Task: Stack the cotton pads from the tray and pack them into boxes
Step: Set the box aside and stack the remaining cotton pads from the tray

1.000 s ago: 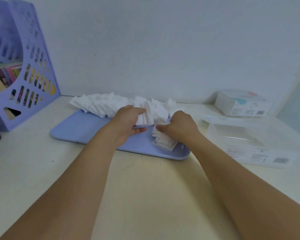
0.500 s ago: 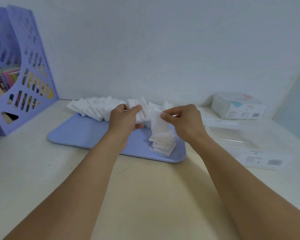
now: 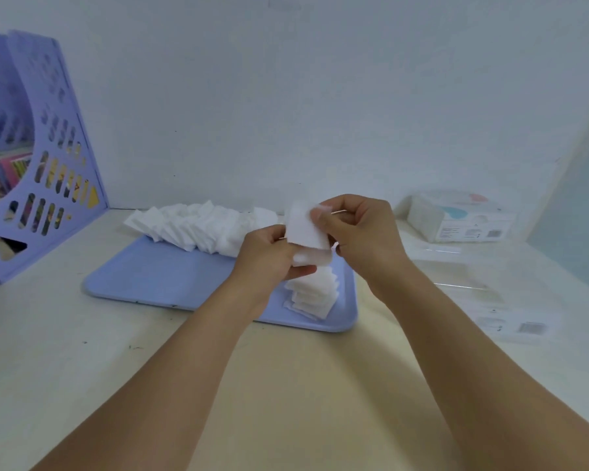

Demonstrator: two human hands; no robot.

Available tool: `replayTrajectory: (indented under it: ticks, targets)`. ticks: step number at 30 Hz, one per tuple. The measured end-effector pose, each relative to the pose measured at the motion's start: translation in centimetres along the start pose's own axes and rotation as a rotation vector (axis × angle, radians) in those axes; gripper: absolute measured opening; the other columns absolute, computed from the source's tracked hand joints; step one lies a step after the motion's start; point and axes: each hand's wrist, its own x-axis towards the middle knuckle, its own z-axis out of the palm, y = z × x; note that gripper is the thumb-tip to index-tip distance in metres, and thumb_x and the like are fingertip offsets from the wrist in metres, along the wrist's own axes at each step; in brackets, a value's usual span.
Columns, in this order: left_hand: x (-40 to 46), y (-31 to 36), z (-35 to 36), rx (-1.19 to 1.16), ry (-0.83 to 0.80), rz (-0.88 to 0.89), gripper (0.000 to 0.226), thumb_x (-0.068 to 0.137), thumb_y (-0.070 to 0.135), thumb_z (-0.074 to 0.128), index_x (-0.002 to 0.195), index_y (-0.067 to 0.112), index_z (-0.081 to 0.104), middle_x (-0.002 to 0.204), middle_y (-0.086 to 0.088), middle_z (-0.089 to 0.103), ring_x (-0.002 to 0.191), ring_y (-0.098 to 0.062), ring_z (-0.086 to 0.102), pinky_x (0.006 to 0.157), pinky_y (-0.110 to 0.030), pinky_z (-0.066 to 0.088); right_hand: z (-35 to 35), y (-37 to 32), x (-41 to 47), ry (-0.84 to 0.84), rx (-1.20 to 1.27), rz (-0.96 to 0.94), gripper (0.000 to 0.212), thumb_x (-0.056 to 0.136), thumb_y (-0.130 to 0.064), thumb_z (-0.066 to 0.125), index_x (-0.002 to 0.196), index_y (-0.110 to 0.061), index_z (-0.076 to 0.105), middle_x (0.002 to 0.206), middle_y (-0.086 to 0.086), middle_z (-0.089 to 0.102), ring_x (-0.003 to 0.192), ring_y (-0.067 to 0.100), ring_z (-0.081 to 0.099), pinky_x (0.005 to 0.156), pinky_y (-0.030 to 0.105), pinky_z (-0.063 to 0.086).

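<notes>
A lilac tray (image 3: 157, 277) lies on the cream table. A long row of white cotton pads (image 3: 198, 226) leans along its far edge. Near the tray's right end stands a short uneven stack of pads (image 3: 312, 295). Above that stack, my right hand (image 3: 357, 232) pinches a single cotton pad (image 3: 305, 229) by its top corner, and my left hand (image 3: 269, 256) holds a few pads (image 3: 308, 258) just under it. A clear empty box (image 3: 483, 294) lies to the right of the tray. A closed box of pads (image 3: 463, 219) sits behind it.
A lilac perforated file holder (image 3: 45, 158) with books stands at the far left against the wall. The white wall runs close behind the tray. Bare tabletop (image 3: 116, 362) stretches in front of the tray.
Both hands rose from the tray. My right hand lifted one pad off the row and brought it over the small bunch in my left hand, above the short stack.
</notes>
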Motion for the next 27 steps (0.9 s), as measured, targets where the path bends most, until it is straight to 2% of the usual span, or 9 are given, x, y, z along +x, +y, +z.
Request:
replayTrajectory:
  ticks: [5,8,10,13,16,18,22,27]
  targets:
    - [-0.2,0.4,0.1,-0.153,-0.055,-0.097,0.025,0.101,0.005,0.049,0.113,0.004,0.070,0.107,-0.015,0.075,0.092,-0.024,0.075,0.071,-0.034,0.063,-0.6,0.6,0.4,-0.029,-0.182,-0.082,0.010,0.094,-0.014,0.070,0.087,-0.008,0.074,0.064,0.007,0.069,0.056,0.016,0.062,0.058,0.032,0.053]
    - [-0.3,0.5,-0.1,-0.188,-0.055,-0.108,0.022,0.100,0.005,0.050,0.106,0.004,0.071,0.100,-0.014,0.075,0.084,-0.022,0.076,0.069,-0.034,0.063,-0.6,0.9,0.6,-0.044,-0.253,-0.091,0.010,0.094,-0.016,0.070,0.086,-0.011,0.073,0.061,0.000,0.064,0.051,0.009,0.053,0.055,0.028,0.046]
    - [-0.2,0.6,-0.3,-0.167,-0.061,-0.109,0.022,0.100,0.008,0.051,0.109,0.003,0.071,0.104,-0.016,0.075,0.086,-0.023,0.076,0.069,-0.033,0.063,-0.4,1.1,0.6,-0.053,-0.254,-0.091,0.010,0.094,-0.016,0.070,0.086,-0.010,0.074,0.062,0.000,0.063,0.051,0.010,0.051,0.056,0.028,0.046]
    - [-0.1,0.8,-0.4,-0.205,-0.060,-0.136,0.029,0.102,0.029,0.056,0.116,0.006,0.069,0.107,-0.016,0.075,0.089,-0.024,0.076,0.069,-0.035,0.063,-0.3,1.1,0.5,-0.057,-0.259,-0.095,0.010,0.094,-0.016,0.070,0.087,-0.010,0.073,0.064,-0.001,0.063,0.051,0.009,0.052,0.056,0.026,0.046]
    - [0.0,1.0,-0.4,-0.194,-0.071,-0.141,0.038,0.092,0.042,0.068,0.112,0.010,0.073,0.109,-0.014,0.075,0.097,-0.026,0.075,0.074,-0.036,0.062,-0.2,1.2,0.5,-0.071,-0.252,-0.091,0.010,0.094,-0.015,0.070,0.087,-0.009,0.073,0.071,0.008,0.067,0.053,0.014,0.056,0.053,0.028,0.049]
    - [-0.1,0.9,-0.5,-0.152,-0.107,-0.112,0.030,0.088,0.032,0.074,0.108,0.011,0.077,0.113,-0.015,0.075,0.103,-0.026,0.074,0.079,-0.034,0.062,-0.3,1.2,0.5,-0.041,-0.215,-0.075,0.011,0.095,-0.013,0.068,0.087,-0.007,0.072,0.071,0.011,0.069,0.054,0.015,0.059,0.050,0.027,0.049]
    - [-0.1,0.7,-0.7,-0.165,-0.183,-0.086,0.037,0.087,0.005,0.072,0.123,-0.001,0.066,0.118,-0.019,0.072,0.109,-0.028,0.071,0.089,-0.034,0.060,-0.3,1.4,0.6,0.056,-0.144,-0.026,0.016,0.095,-0.013,0.067,0.083,-0.003,0.068,0.066,0.008,0.069,0.051,0.013,0.060,0.051,0.028,0.050]
    - [0.2,0.5,-0.8,-0.155,-0.182,-0.073,0.036,0.088,-0.004,0.068,0.124,-0.004,0.064,0.119,-0.022,0.071,0.109,-0.030,0.071,0.091,-0.034,0.059,-0.5,1.4,0.7,0.029,-0.150,-0.023,0.014,0.094,-0.012,0.068,0.083,-0.003,0.069,0.068,0.008,0.070,0.053,0.011,0.061,0.052,0.024,0.049]
